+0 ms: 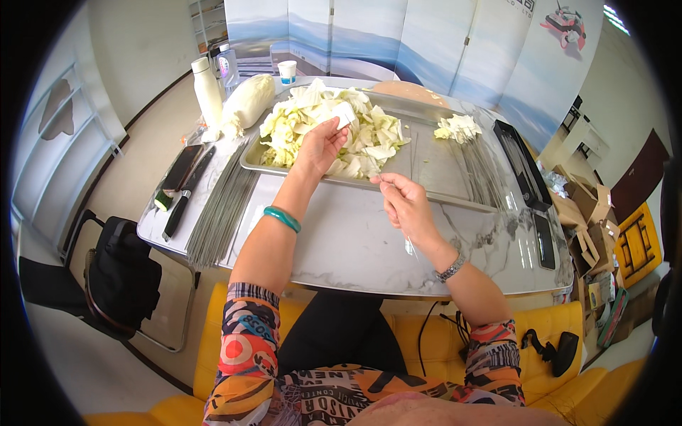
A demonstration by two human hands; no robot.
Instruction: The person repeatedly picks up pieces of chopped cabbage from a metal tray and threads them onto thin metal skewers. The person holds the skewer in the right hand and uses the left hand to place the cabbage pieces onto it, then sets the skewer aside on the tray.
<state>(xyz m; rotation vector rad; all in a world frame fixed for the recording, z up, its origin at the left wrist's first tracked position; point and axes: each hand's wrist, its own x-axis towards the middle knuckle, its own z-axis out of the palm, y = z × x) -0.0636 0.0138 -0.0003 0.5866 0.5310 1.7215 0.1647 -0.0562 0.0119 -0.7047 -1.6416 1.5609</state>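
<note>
Between the thumb and fingers of my left hand is a white piece of cabbage, raised over the heap of cut cabbage leaves. That heap fills the left part of a shallow metal tray. My right hand pinches a thin metal skewer above the tray's near edge. The skewer's tip points up towards the leaves and is hard to make out. On the tray's right side lie several skewers with cabbage pieces threaded on their far ends.
Left of the tray lie a bundle of bare skewers, a black-handled knife and a cut green vegetable. Behind them are a whole cabbage, a white bottle and a paper cup. At right sit a long black box and a phone.
</note>
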